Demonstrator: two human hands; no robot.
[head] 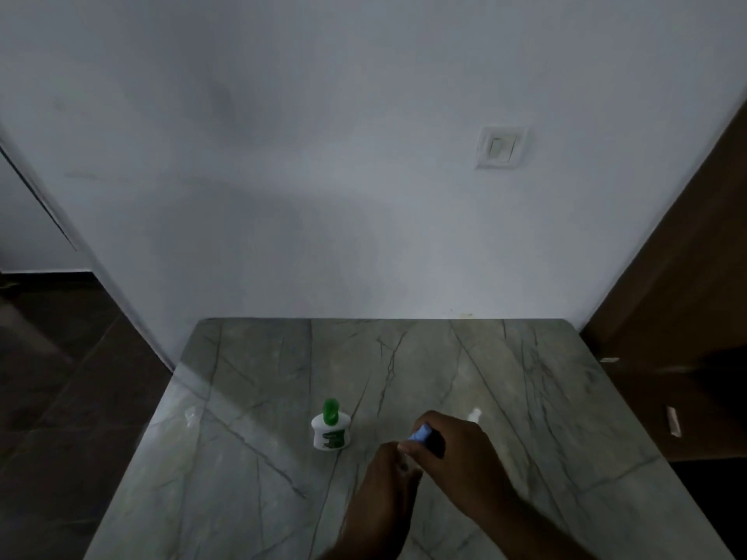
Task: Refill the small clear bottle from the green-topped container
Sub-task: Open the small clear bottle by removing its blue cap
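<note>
So both my hands are together over the marble desk (250,398): my left hand (384,478) has its grip wrapped low around the small clear bottle (406,462), which is mostly hidden, and my right hand (456,450) is clenched on its blue cap (421,433). The green-topped container (330,428) stands upright on the desk just off to the left of my hands, not touching anything. Lighting's pretty dim, so the bottle itself is hard to make out.

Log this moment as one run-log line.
phase: opening small bottle | left hand: holds bottle | right hand: on blue cap | green-topped container: upright on table, untouched
</note>
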